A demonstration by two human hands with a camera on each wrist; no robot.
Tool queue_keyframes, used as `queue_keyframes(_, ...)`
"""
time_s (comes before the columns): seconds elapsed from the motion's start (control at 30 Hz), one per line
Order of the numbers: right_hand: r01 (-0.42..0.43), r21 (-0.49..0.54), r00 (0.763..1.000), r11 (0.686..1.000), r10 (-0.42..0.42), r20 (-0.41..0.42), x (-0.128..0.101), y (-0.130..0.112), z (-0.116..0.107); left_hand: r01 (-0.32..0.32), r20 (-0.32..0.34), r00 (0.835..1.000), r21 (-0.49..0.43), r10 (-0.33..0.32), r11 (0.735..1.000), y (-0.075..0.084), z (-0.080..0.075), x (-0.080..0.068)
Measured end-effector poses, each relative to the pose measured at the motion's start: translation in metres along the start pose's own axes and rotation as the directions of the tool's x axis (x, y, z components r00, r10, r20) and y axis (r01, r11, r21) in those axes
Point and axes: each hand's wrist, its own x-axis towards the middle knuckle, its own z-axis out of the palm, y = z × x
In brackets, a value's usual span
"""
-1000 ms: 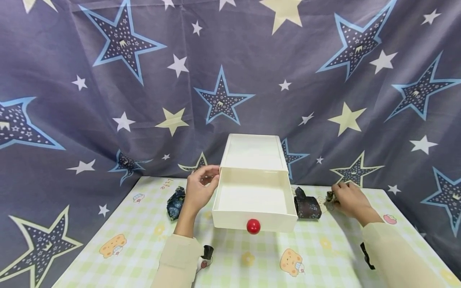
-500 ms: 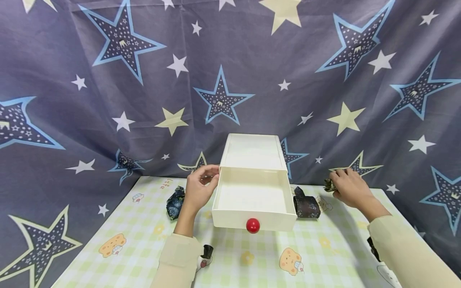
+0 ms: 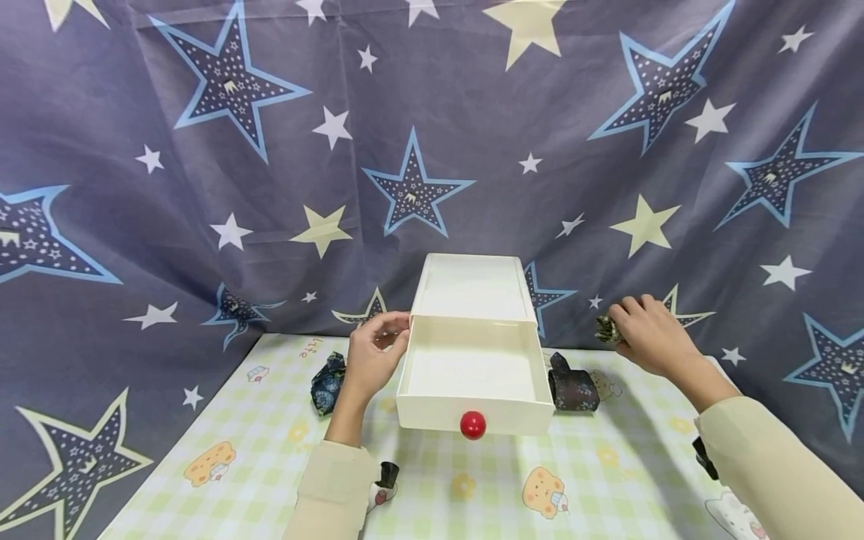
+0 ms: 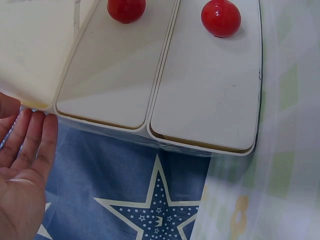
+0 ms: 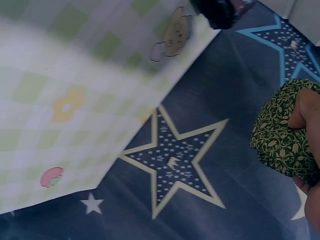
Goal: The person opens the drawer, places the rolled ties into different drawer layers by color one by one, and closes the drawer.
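My right hand (image 3: 651, 334) holds a rolled necktie (image 5: 285, 131), dark green with a pale floral pattern, raised above the table's back right. The fingers of my left hand (image 3: 378, 349) touch the side of a white drawer cabinet (image 3: 474, 285); in the left wrist view they look fairly straight. The cabinet's top drawer (image 3: 475, 416) is pulled out and its inside is bare, with a red ball knob on its front. Two lower drawers (image 4: 205, 90) are closed. A dark rolled necktie (image 3: 574, 388) lies right of the drawer, and a blue patterned one (image 3: 328, 384) lies left.
A green-checked cloth (image 3: 256, 450) with cartoon prints covers the table. Behind it hangs a dark star-patterned curtain (image 3: 472, 195). A small black item (image 3: 705, 457) shows partly beside the right sleeve.
My right hand has lifted the green necktie off the table and moved it up and left toward the cabinet. The left hand keeps its place on the cabinet's side.
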Motion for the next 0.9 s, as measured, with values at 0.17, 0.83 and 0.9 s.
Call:
queue_keyframes(0.17, 0.042, -0.005, 0.995, 0.999, -0.043, -0.086, 0.007, -0.003, -0.008, -0.007, 0.005, 1.000, -0.009, 0.007, 1.000, -0.002, -0.001, 0.000)
queue_keyframes(0.83, 0.180, 0.029, 0.915, 0.983, -0.156, -0.373, 0.032, -0.033, -0.061, -0.025, -0.002, 1.000, 0.011, 0.025, 1.000, -0.003, 0.000, -0.001)
queue_keyframes(0.9, 0.179, 0.029, 0.912, 0.983, -0.155, -0.379, 0.034, -0.038, -0.067, -0.030, -0.003, 1.000, 0.012, 0.030, 0.999, -0.003, 0.001, -0.001)
